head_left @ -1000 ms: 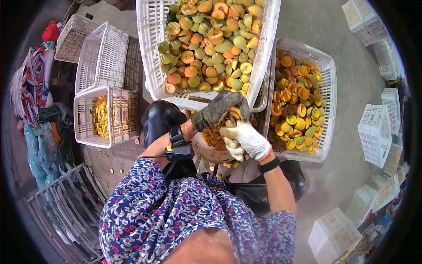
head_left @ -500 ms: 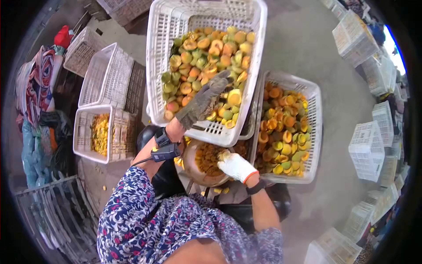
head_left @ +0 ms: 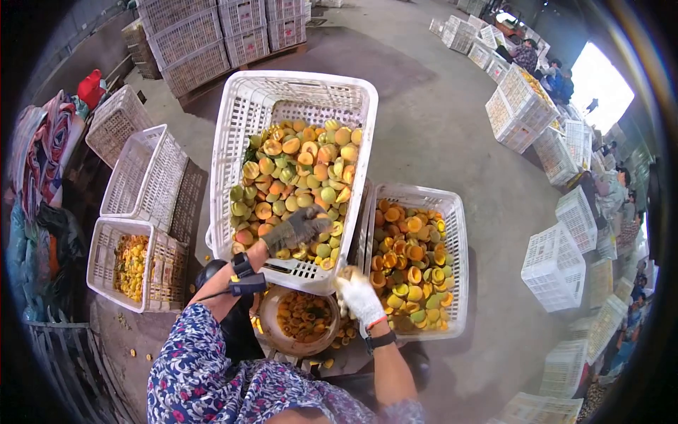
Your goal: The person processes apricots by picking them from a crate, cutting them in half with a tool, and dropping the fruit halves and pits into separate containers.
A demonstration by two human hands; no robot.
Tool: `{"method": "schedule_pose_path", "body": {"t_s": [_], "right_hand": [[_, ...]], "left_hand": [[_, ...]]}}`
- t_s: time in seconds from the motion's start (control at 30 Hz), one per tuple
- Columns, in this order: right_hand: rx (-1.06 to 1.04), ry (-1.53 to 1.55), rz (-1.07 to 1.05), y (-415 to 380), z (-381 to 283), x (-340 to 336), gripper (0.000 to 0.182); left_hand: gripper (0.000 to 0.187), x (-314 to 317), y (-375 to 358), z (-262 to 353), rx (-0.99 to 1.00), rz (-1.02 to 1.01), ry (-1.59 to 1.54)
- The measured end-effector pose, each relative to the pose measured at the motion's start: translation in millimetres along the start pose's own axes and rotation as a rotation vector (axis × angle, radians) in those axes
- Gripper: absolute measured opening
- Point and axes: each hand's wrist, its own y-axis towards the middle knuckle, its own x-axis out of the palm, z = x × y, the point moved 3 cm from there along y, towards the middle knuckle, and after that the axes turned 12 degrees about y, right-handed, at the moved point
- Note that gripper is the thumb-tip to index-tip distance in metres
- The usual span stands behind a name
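While the left hand (head_left: pixel 302 227), in a dark glove, reaches low among the fruit (head_left: pixel 328 195) in the large white crate (head_left: pixel 229 152) at the middle of the frame, the right hand (head_left: pixel 359 297), in a white glove, is just beside that crate's near corner, between it and the right-hand crate (head_left: pixel 459 272). I take the step in hand to be picking out a piece. The left fingers are bent over the pile, though I cannot tell whether they have closed on anything. The right fingers are curled and blurred, and whether they grip something is hidden from me. Whole-looking and split fruit lie mixed under the left hand, green to orange, while hollowed halves (head_left: pixel 415 252) fill the crate right of centre. Below the large crate, a round bowl (head_left: pixel 270 332) holds small, dark orange pieces (head_left: pixel 304 316). To my eye, the next move calls for the left fingertips to settle around a single piece without squashing its soft neighbours, then a lift clear of the crate's rim, with the right fingers free enough to meet it above the bowl.
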Motion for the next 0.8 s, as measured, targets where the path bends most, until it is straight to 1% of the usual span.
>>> {"method": "schedule_pose_path", "body": {"t_s": [0.07, 0.1, 0.13, 0.2, 0.23, 0.27, 0.3, 0.33, 0.4, 0.43, 0.47, 0.5, 0.53, 0.6, 0.63, 0.7, 0.8], "right_hand": [[-0.097, 0.331, 0.044, 22, 13, -7, 0.009], [-0.136, 0.386, 0.049, 16, 2, -4, 0.011], [-0.202, 0.358, 0.019, 30, 14, -4, 0.013], [-0.215, 0.439, -0.044, 25, 16, 7, 0.018], [-0.309, 0.205, 0.009, 20, 10, 11, 0.021], [-0.395, -0.028, 0.055, 16, 6, 17, 0.024], [-0.953, -0.421, 0.214, 27, 20, 17, 0.031], [-1.155, -0.837, 0.286, 20, 20, 21, 0.025], [-0.929, -0.655, 0.153, 17, 13, 24, 0.030], [-0.912, -0.650, 0.153, 17, 12, 24, 0.030], [-0.950, -0.662, 0.160, 16, 12, 26, 0.031], [-0.989, -0.674, 0.167, 15, 13, 27, 0.033], [-1.018, -0.667, 0.169, 16, 14, 25, 0.029], [-1.047, -1.024, 0.172, 16, 12, 23, 0.027], [-1.035, -1.018, 0.177, 15, 10, 24, 0.027], [-0.673, -0.409, 0.153, 20, 9, 18, 0.026], [-0.668, -0.396, 0.155, 23, 14, 17, 0.025]], "left_hand": [[0.033, 21, -20, 11, 0.055, -0.181, -0.027], [0.040, 35, -31, 19, 0.006, -0.190, -0.046], [0.045, 42, -43, 32, 0.084, -0.176, -0.059], [0.052, 52, -31, -1, 0.138, -0.118, -0.129], [0.055, 52, -26, -14, 0.198, -0.104, -0.164], [0.055, 57, -21, -21, 0.291, -0.146, -0.347], [0.056, 63, -24, -18, 0.218, -0.134, -0.532], [0.055, 64, -25, -15, 0.280, -0.134, -0.493], [0.053, 67, -19, -17, 0.241, -0.111, -0.645], [0.052, 66, -22, -13, 0.255, -0.113, -0.660], [0.052, 64, -26, -7, 0.270, -0.115, -0.675], [0.053, 61, -22, -17, 0.224, -0.212, -0.842], [0.053, 61, -22, -18, 0.241, -0.215, -0.871], [0.053, 61, -20, -19, 0.175, -0.151, -0.795], [0.053, 63, -22, -19, 0.164, -0.158, -0.795], [0.053, 61, -27, -11, 0.298, 0.035, -0.355], [0.052, 61, -28, -9, 0.290, 0.009, -0.393]]}}
